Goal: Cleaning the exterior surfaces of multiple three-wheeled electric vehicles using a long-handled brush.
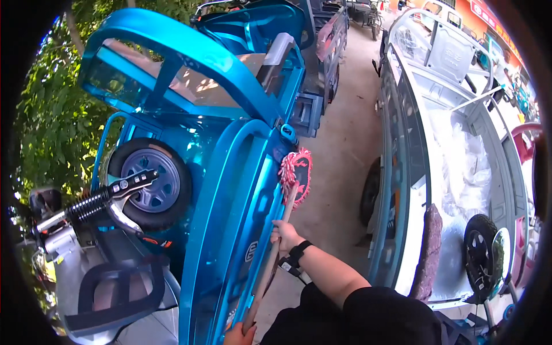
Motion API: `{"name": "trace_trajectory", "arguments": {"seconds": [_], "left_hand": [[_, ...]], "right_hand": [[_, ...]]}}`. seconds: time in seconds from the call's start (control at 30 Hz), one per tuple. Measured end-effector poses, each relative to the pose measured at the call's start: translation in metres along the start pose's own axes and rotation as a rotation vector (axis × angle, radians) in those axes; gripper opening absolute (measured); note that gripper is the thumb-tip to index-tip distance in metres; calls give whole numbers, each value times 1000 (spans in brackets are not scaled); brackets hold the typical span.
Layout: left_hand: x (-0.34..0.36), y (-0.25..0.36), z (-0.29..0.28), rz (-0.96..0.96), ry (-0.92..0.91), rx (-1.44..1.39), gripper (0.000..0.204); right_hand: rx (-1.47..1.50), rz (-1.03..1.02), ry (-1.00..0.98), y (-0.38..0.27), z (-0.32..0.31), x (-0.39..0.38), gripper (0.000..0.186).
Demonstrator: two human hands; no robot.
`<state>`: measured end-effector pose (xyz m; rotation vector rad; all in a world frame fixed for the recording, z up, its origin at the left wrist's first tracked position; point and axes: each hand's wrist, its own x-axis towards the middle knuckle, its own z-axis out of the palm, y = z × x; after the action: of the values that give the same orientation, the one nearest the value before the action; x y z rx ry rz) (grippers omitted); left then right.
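Mop [290, 208], pink-fringed, was held beside the blue cargo bed [218, 201]. Right hand [286, 237] grasped the shaft [266, 276] midway; left hand [237, 335] grasped it lower.

Lies outdoors, in daylight. Runs as a lane of pale concrete ground [348, 135] from just right of the grip [286, 237] to far ahead of it, mostly in even shade. Well left of the grip, thickens into leafy green foliage [52, 109] around a slim tree trunk [75, 35], dappled with bright sun. Far ahead and to the right of the grip, rises into an orange wall [482, 30] bearing a long red signboard [482, 11], in stronger light.
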<state>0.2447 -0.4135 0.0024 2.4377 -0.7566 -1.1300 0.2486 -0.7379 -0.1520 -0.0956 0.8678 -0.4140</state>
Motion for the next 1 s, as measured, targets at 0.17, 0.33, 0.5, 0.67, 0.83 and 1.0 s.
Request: {"name": "trace_trajectory", "arguments": {"seconds": [0.17, 0.33, 0.5, 0.67, 0.83, 1.0], "left_hand": [[59, 41, 21, 122, 55, 7, 30], [108, 85, 28, 170, 2, 30, 35], [138, 112, 36, 314, 113, 140, 34], [137, 101, 40, 413, 133, 112, 33], [96, 44, 23, 197, -14, 35, 29], [31, 17, 8, 28, -99, 102, 31]], "right_hand": [[84, 118, 5, -52, -27, 59, 25], [16, 24, 46, -101, -35, 98, 20], [53, 142, 16, -130, -40, 128, 23], [52, 151, 63, -107, -61, 142, 23], [143, 242, -27, -42, -66, 125, 23], [147, 222, -75, 30, -76, 92, 22]]}}
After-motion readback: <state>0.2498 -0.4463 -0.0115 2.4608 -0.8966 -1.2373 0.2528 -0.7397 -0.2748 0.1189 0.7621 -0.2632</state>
